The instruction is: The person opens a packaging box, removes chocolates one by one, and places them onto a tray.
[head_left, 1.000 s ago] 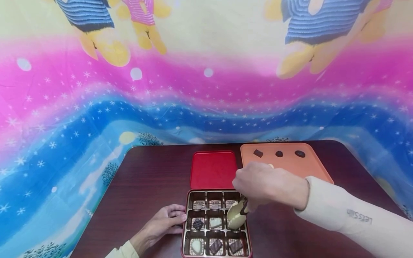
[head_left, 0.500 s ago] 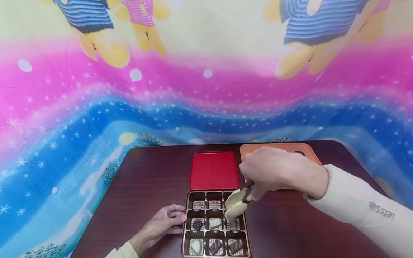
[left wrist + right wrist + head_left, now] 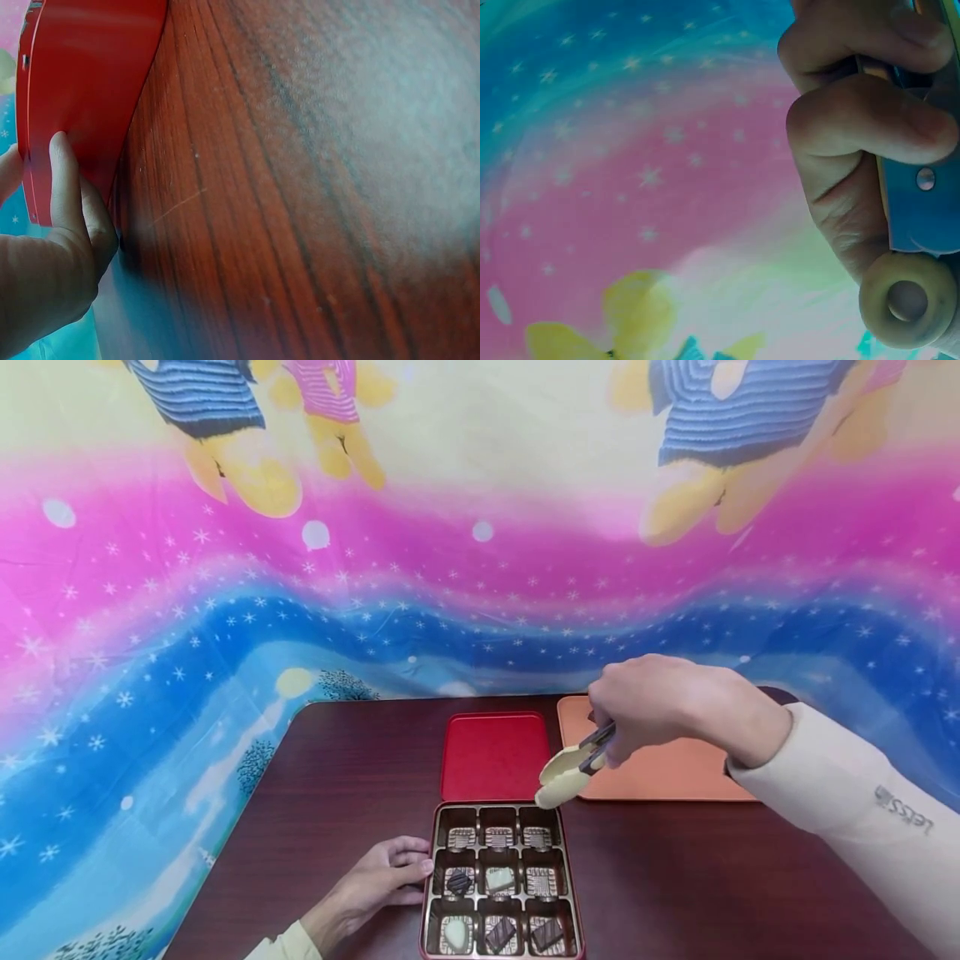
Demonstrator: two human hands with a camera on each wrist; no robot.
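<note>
My right hand (image 3: 648,702) grips a pair of tongs (image 3: 564,781) with cream tips, held above the tin's far right corner; in the right wrist view its fingers (image 3: 870,120) curl round the metal handle. I cannot tell whether anything lies between the tips. Below is a red tin (image 3: 428,910) with nine-part gold-brown inserts, the far row and the middle row's right compartment holding no chocolate. A dark chocolate (image 3: 459,882) and a white chocolate (image 3: 500,880) sit in the middle row, more pieces in the near row. My left hand (image 3: 382,881) rests straight fingers against the tin's left side.
A red lid (image 3: 497,758) lies flat just behind the tin. At the back right, an orange tray (image 3: 675,777) is partly covered by my right hand and forearm. The dark wooden table (image 3: 337,777) ends at a patterned cloth backdrop (image 3: 480,577).
My right hand has lifted the tongs out of the tin's right side, moving up, back and to the right toward the tray. My left hand stays against the tin.
</note>
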